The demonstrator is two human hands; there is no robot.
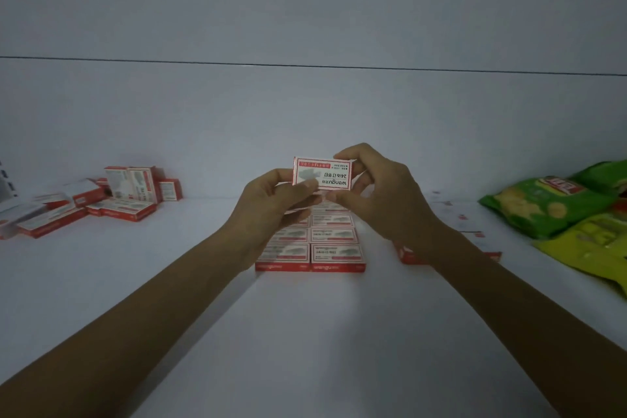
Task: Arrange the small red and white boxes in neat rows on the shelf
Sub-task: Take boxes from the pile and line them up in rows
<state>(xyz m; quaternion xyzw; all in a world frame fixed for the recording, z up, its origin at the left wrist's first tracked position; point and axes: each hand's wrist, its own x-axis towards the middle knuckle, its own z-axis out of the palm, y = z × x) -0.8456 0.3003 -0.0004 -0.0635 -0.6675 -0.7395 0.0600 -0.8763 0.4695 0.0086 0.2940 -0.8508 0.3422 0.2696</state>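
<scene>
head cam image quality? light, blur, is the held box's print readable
Head view: dim, bluish light, brightest on the held box between left hand and right hand, its print legible but upside down. Head view: arranged rows beneath are soft, text unreadable. Head view: loose boxes at left and snack bags at right blurred.

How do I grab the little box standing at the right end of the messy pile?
Probably from above, pinching the end box by its front and back faces: it stands upright, and a taller box crowds its left side.
</scene>
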